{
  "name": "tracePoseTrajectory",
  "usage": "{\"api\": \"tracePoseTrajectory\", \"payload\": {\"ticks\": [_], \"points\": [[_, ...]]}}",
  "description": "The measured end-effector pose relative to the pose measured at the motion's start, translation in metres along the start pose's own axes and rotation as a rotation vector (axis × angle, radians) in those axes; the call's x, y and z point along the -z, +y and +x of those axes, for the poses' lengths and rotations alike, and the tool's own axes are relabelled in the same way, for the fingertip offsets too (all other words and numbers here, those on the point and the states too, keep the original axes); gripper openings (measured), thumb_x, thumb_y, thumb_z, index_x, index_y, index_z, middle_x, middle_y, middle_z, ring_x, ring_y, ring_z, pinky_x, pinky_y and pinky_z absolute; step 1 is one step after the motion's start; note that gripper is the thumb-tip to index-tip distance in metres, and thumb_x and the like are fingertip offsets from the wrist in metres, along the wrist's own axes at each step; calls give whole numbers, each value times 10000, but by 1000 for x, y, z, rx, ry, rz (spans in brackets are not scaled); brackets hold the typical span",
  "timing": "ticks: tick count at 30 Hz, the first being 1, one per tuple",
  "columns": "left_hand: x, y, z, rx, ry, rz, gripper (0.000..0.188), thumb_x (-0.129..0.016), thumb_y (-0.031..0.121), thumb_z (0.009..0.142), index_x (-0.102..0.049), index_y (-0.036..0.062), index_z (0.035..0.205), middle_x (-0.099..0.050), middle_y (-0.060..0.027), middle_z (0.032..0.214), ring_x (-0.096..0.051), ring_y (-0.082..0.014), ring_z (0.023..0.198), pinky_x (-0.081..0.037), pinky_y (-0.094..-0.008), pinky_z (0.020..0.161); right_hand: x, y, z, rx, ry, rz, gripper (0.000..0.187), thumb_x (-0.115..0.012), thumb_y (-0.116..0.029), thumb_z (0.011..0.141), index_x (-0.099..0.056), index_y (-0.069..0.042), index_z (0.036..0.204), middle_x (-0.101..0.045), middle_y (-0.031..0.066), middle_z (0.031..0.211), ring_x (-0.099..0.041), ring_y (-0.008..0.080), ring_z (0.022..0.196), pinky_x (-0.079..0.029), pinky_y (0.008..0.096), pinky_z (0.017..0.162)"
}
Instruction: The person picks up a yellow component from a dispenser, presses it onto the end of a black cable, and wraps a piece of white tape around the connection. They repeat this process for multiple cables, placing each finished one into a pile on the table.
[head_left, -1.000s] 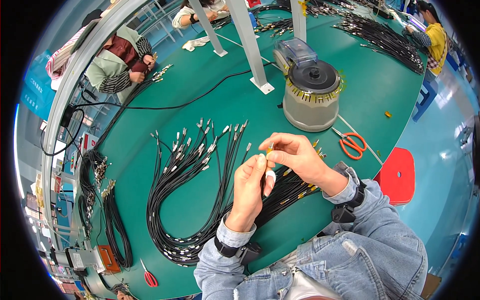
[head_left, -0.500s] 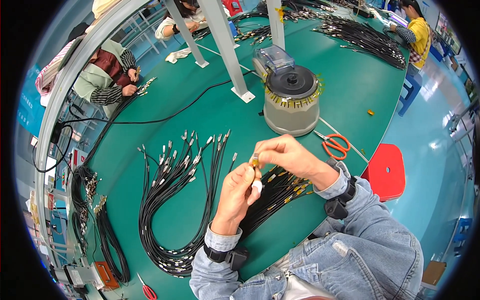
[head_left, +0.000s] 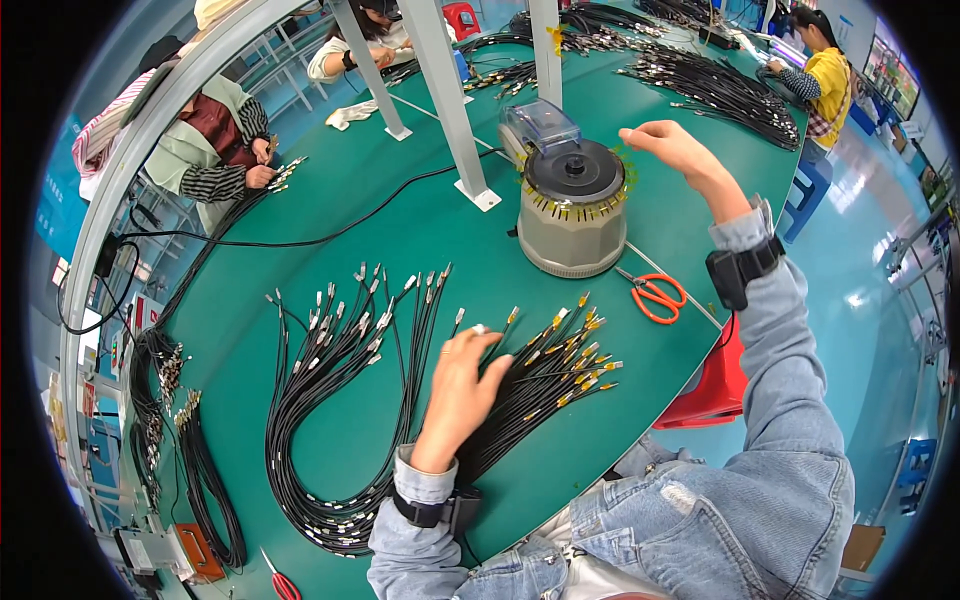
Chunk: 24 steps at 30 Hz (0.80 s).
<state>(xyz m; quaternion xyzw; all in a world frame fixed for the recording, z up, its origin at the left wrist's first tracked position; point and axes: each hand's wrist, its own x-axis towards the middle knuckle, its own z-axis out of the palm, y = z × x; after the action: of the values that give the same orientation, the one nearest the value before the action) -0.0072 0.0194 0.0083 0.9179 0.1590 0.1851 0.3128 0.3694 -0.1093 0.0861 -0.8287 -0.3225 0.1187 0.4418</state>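
I watch from far off and see two big bunches of cables on the smooth green desk (head_left: 220,335). The bunch of thin black cables with yellow bits on their silver ends (head_left: 520,410) lies under and beside the left hand. Many of its tips wear yellow, so I think those ones are done. The bent bunch of thin black cables with plain silver and white ends (head_left: 283,420) lies farther left. I see no yellow on its tips, so I think all of those are left to do. I can't count either bunch.

The bare left hand (head_left: 462,385) is part way open, with a gap between its thumb and its curled fingers. A white wrap sits on one fingertip. One yellow-tipped cable stands right by the fingers, but I can't tell if they touch it.

The bare right hand (head_left: 685,155) is up beside the fat grey round machine with a black top (head_left: 570,238). Little shiny yellow strips (head_left: 580,212) stick out around its top. The right hand's fingers are bent and close together. I can't tell if they pinch a strip or nothing. Scissors with orange loop handles (head_left: 657,297) lie near the machine.
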Motion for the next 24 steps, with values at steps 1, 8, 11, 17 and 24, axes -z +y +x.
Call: {"api": "tracePoseTrajectory", "payload": {"ticks": [1, 8, 11, 17, 24], "points": [[6, -9, -4, 27, 36, 39, 280, -621, 160, 805, -580, 20, 1044, -551, -161, 1114, -493, -319, 1064, -385, -373, 916, -2, -2, 4, -82, -73, -21, 431, -647, -394, 780, -631, 0, 955, -615, 38, 906, -533, 122, 875, -389, 300, 826], [24, -50, -16, 164, 159, 161, 264, -628, 163, 798, -586, 21, 1017, -566, -148, 1060, -516, -310, 1016, -402, -369, 877, -5, -6, 18, -94, -239, -23, 378, -654, -393, 758, -649, -46, 905, -605, 23, 895, -504, 132, 880, -352, 301, 800], [24, -60, -19, 206, 217, 268, 259, -635, 168, 792, -588, 21, 1000, -572, -142, 1025, -525, -307, 987, -410, -368, 854, -6, -1, 22, -64, -224, -20, 354, -659, -376, 754, -652, -49, 890, -604, 28, 888, -498, 132, 855, -351, 293, 786], [25, -67, -17, 405, 235, 375, 271, -676, 160, 751, -578, 21, 963, -573, -138, 964, -532, -303, 933, -428, -380, 792, -3, -27, 3, 58, -33, 151, 280, -651, -330, 776, -651, -64, 860, -599, 17, 859, -490, 105, 806, -348, 276, 742], [28, -55, -12, 461, 228, 347, 260, -707, 159, 716, -578, 40, 908, -572, -118, 905, -543, -293, 882, -449, -384, 725, -44, -73, -87, 318, -282, 763, 207, -552, -223, 878, -589, -43, 972, -584, 4, 914, -511, 79, 855, -379, 251, 768]]}}
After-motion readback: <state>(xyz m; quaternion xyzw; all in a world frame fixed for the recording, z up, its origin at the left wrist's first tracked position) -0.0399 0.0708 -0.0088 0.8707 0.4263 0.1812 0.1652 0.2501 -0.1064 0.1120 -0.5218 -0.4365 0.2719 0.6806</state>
